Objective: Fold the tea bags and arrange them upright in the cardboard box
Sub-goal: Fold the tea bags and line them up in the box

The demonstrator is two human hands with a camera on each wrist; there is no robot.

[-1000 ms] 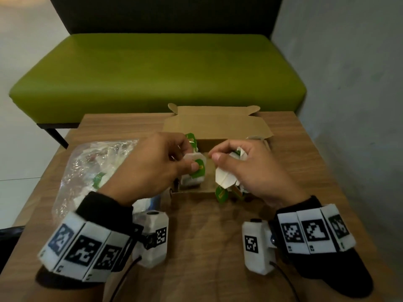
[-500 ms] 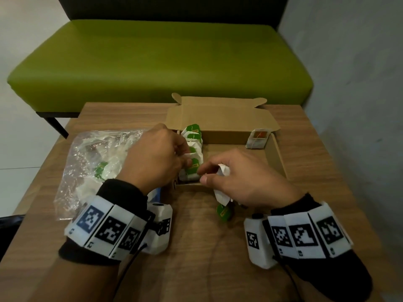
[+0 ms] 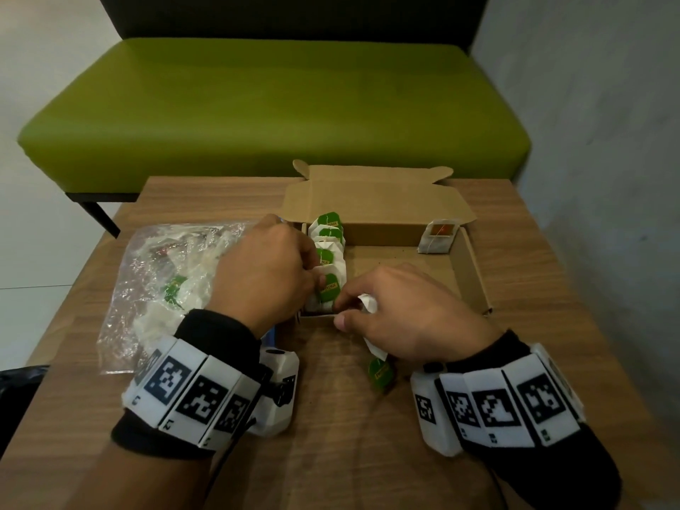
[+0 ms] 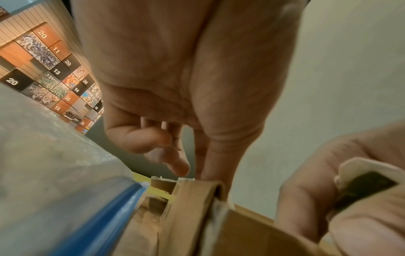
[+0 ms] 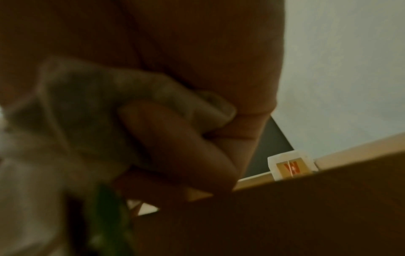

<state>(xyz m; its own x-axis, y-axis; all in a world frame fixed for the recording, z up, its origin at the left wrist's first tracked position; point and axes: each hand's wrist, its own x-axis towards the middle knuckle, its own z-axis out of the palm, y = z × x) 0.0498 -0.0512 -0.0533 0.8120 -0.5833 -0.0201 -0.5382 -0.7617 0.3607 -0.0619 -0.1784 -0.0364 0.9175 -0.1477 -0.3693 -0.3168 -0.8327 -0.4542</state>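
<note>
here: wooden table (image 3: 331, 454), green bench (image 3: 272, 104) beyond, grey wall right. cardboard box (image 3: 467, 274) holds upright tea bags (image 3: 327, 252) at left. right hand (image 3: 408, 318) pinches a tea bag (image 3: 368, 303); left hand (image 3: 265, 270) fingers curled at the row, grip unclear.

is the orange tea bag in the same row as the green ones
No, the orange tea bag stands alone in the box's far right corner, apart from the green row along the left wall.
</note>
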